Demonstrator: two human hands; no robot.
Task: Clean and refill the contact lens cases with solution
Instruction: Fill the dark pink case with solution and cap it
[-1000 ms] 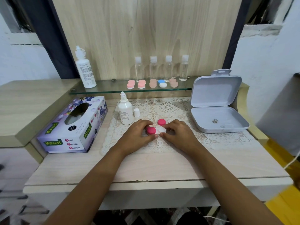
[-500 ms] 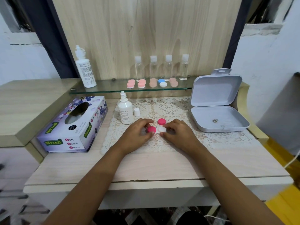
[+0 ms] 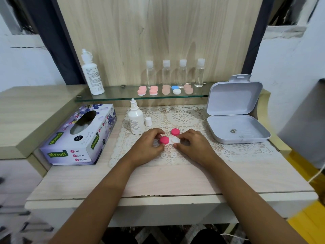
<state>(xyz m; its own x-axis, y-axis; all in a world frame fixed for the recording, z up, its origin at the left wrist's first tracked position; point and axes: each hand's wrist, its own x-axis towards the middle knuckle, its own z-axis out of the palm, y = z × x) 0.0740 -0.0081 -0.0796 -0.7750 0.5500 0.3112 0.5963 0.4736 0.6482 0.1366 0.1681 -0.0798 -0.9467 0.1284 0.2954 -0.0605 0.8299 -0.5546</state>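
A white contact lens case (image 3: 172, 141) lies on the lace mat between my hands. Its left well wears a pink cap (image 3: 163, 140), which my left hand (image 3: 147, 147) pinches with thumb and fingers. The right well is uncovered, and my right hand (image 3: 194, 146) holds that end of the case. A second pink cap (image 3: 175, 132) lies loose just behind the case. An uncapped white solution bottle (image 3: 135, 120) stands to the left, its small white cap (image 3: 148, 121) beside it.
A tissue box (image 3: 79, 136) lies at the left. An open grey plastic box (image 3: 235, 113) sits at the right. On the glass shelf (image 3: 123, 95) stand a tall white bottle (image 3: 91, 73), several clear bottles (image 3: 182, 73) and several lens cases (image 3: 165, 89).
Both hands stay on the lens case. My left fingers have shifted slightly around the pink cap; the case has barely moved.
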